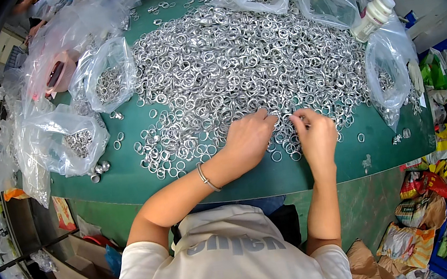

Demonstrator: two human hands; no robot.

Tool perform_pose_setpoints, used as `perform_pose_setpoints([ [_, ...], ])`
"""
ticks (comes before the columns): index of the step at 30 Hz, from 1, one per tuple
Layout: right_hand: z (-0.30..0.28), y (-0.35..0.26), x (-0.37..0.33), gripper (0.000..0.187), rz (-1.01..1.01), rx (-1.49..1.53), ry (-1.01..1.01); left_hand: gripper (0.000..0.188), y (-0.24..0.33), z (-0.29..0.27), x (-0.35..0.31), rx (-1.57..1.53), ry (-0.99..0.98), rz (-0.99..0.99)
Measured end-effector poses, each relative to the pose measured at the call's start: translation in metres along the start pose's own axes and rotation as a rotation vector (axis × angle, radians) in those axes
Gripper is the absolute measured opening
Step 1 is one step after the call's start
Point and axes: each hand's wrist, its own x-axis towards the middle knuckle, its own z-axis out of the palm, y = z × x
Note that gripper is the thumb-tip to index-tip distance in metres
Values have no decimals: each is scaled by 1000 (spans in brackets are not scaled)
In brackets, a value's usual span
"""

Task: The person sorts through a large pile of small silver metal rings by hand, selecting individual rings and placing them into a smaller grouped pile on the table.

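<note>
Silver-coloured metal rings [247, 62] lie in a broad, loose heap on the green tabletop [102, 192], thinning toward the near edge. Left hand [249, 138], metal bangle [206, 177] on its wrist: fingers curled, tips at the heap's near side; contents, if any, cannot be told. Right hand [318, 133], just beside it: thumb and forefinger narrowly spaced among the rings; grip on a ring cannot be told. Open clear plastic bag [125, 67] with rings sits left of heap; white bottle [375, 16], tilted, at far right.
</note>
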Motion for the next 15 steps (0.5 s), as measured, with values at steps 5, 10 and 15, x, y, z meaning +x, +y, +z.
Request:
perform_pose_setpoints([
  [5, 6, 2, 1, 11, 12, 23, -29, 10, -2, -11, -4, -58, -26, -29],
  [10, -13, 26, -4, 18, 289, 1371, -218, 10, -8, -13, -10, -46, -21, -31],
  [15, -24, 34, -3, 25, 270, 1891, 3, 9, -8, -10, -9, 38, -74, -29],
])
